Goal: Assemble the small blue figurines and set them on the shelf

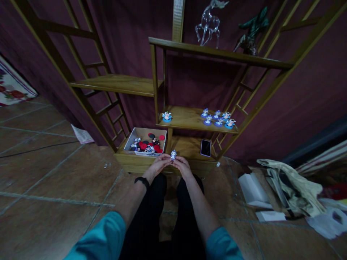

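A small purple-and-white figurine (173, 155) stands upright between my fingertips, in front of the cabinet's low shelf. My left hand (160, 163) grips it from the left and my right hand (182, 165) from the right, both with fingers closed. Just beyond my left hand is an open cardboard box (129, 142) holding red and black discs and loose figurine pieces. On the shelf above, several similar purple figurines (208, 120) and blue-based ones (230, 123) form a group at the right. One blue-based figurine (167, 116) stands alone at the left end.
A phone (205, 148) lies on the low shelf at right. Higher up stand a clear glass deer (209, 23) and a dark green sculpture (252, 30). Wooden shelf posts (155, 81) rise ahead. A white box (254, 189), cloth (294, 184) and plastic bag (329, 220) lie on the floor at right.
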Tool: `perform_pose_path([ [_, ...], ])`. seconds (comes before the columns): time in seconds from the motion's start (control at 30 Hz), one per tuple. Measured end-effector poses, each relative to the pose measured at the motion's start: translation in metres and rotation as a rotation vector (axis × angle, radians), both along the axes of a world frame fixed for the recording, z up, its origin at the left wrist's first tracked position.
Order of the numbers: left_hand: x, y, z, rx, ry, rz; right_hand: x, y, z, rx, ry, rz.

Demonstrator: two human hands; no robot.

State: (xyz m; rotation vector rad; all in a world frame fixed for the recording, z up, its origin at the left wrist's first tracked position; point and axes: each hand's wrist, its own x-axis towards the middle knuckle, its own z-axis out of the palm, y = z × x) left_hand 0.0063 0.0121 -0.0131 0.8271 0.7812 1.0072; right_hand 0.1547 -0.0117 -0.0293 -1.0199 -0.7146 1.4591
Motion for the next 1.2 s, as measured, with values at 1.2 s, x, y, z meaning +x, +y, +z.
perform_pose_path([
  [1.2, 0.007, -0.006, 0.006, 0.105, 0.172, 0.129, -0.006, -0.006, 0.005, 0.144, -0.174, -0.061],
])
